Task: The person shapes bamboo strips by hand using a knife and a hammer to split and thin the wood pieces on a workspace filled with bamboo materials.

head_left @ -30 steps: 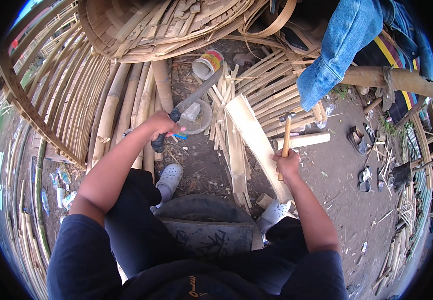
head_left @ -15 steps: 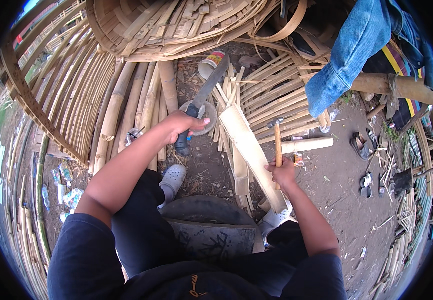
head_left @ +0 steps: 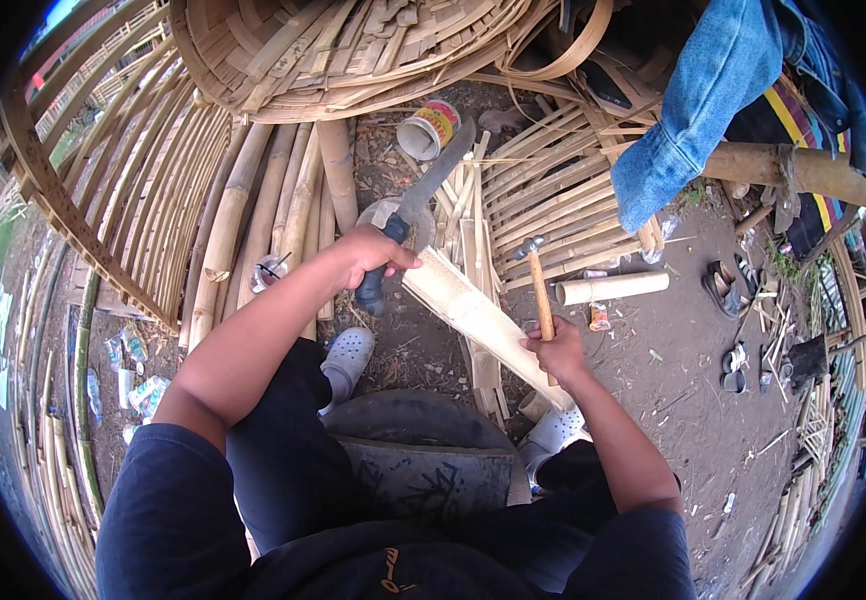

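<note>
My left hand [head_left: 378, 258] is closed round the black handle of a machete [head_left: 421, 190], whose blade slants up and to the right. Its thumb reaches the upper end of a split bamboo piece [head_left: 478, 315], which lies at a slant between my two hands. In my right hand [head_left: 559, 352] is a hammer [head_left: 541, 290], gripped by its wooden handle with the head pointing up. That hand also rests against the lower right part of the bamboo piece; whether its hidden fingers grip the bamboo I cannot tell.
Bamboo slats [head_left: 553, 190] lie ahead, beside a bamboo tube [head_left: 613, 288]. A woven basket [head_left: 353, 95] stands at the top, near a small tub [head_left: 428, 132]. Bamboo poles [head_left: 238, 215] lie at left. Denim cloth [head_left: 698, 115] hangs upper right. A dark curved block [head_left: 418, 440] sits between my legs.
The bamboo piece's upper end has swung left and down to my left thumb. The hammer head has tipped left. The machete has shifted slightly to the right.
</note>
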A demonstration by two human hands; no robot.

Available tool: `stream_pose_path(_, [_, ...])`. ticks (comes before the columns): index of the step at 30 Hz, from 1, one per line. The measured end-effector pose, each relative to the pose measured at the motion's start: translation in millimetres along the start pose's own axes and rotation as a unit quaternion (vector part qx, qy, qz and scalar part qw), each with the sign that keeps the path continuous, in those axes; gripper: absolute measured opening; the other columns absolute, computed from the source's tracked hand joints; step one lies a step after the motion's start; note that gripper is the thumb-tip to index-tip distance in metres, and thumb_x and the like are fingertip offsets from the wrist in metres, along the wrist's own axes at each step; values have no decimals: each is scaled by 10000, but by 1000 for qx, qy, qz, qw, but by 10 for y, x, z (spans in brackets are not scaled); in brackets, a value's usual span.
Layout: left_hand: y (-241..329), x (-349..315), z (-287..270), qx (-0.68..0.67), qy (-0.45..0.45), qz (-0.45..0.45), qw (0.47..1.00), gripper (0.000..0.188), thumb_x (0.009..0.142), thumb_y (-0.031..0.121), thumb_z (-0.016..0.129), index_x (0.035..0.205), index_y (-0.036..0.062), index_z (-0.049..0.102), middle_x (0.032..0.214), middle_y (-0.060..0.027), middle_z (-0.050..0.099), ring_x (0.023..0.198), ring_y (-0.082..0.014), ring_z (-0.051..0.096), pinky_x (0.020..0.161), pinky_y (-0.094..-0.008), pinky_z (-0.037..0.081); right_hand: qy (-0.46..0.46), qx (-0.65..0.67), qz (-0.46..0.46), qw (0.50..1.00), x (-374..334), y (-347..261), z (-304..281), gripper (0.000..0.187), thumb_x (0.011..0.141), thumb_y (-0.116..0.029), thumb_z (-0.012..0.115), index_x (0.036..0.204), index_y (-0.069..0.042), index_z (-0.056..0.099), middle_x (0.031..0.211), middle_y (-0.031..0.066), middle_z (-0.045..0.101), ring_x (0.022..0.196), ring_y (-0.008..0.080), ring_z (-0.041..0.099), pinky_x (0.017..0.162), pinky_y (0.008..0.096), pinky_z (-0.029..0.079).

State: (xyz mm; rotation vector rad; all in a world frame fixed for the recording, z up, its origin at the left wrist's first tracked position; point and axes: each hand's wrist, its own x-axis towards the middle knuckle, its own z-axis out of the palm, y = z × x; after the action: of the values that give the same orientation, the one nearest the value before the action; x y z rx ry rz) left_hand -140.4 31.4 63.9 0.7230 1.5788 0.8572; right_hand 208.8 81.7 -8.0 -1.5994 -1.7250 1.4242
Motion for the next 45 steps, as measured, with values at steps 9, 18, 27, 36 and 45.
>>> stream_pose_path(9, [88,-173,157,-27,-22,53,998,210,627,4,799,746,6,626,708,-29,591,567,-108,490,530,-254,387,7,27,33,999,109,95,-38,282,726,10,738,937,2,551,838,84,644,519,113,544,389,256,420])
stream_pose_path(18, [79,-300,353,-2,41,136,990,171,605,-8,753,691,7,605,728,-29,632,595,-96,555,541,-256,440,17,92,60,994,112,-62,-115,286,724,2,746,889,-2,513,687,69,600,427,89,456,348,240,349])
stream_pose_path(27, [97,-244,274,329,151,226,904,186,581,142,745,691,25,651,658,-112,637,610,-200,607,658,-326,496,8,108,70,992,32,-221,-230,255,735,-14,735,870,5,519,625,41,526,410,107,441,349,255,352])
stream_pose_path(36, [186,-85,104,388,194,345,832,143,602,98,701,715,18,663,742,-170,647,718,-337,636,693,-391,508,-29,94,53,994,-210,-666,-205,230,766,-42,732,855,-7,523,595,18,516,414,79,419,359,247,350])
stream_pose_path(45, [138,27,59,369,184,416,811,165,608,73,720,729,-14,649,842,-159,651,763,-327,637,712,-378,505,-61,156,45,985,-311,-977,-63,188,787,-70,732,835,-1,564,578,-1,500,412,68,394,379,228,322])
